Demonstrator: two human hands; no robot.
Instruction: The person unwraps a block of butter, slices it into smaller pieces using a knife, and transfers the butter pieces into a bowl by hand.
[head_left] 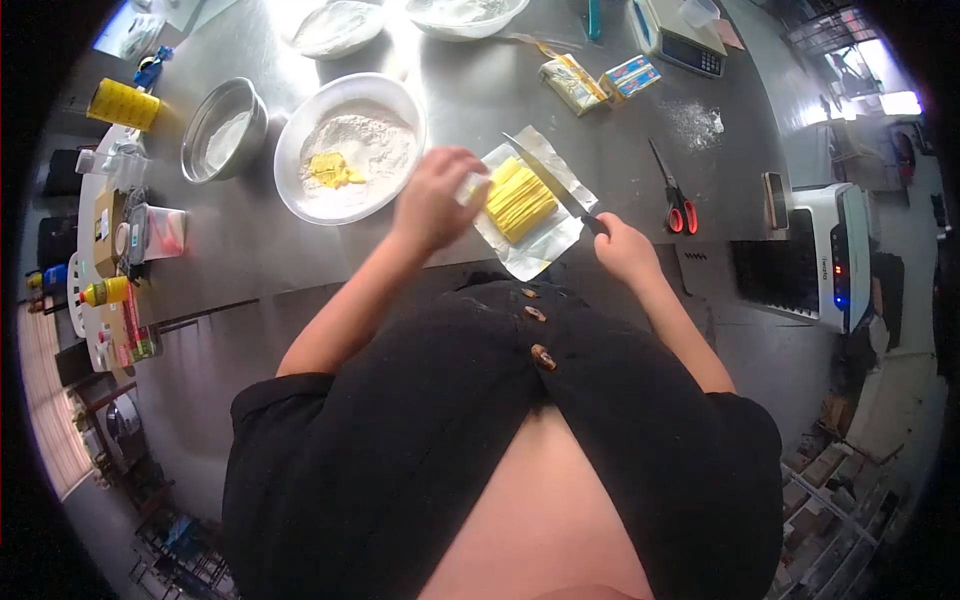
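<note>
My right hand (625, 248) is closed around the dark handle of a knife (548, 175), whose blade slants up and left along the far side of a block of butter (518, 205). The butter is scored with many thin cuts and rests on its opened wrapper (532, 262). At the butter's left edge is my left hand (438, 200), blurred, its fingers by a whitish edge of the wrapper; whether it grips anything is unclear. Farther left stands a white bowl (290, 165) of flour (375, 140), with pieces of butter (333, 170) on top.
A metal bowl (255, 125) of white powder stands left, and two more bowls (340, 30) (465, 15) of white powder at the back. Red-handled scissors (680, 205), packaged butter blocks (572, 82) and a scale (680, 40) lie right. Spilled flour (697, 125) dusts the steel table.
</note>
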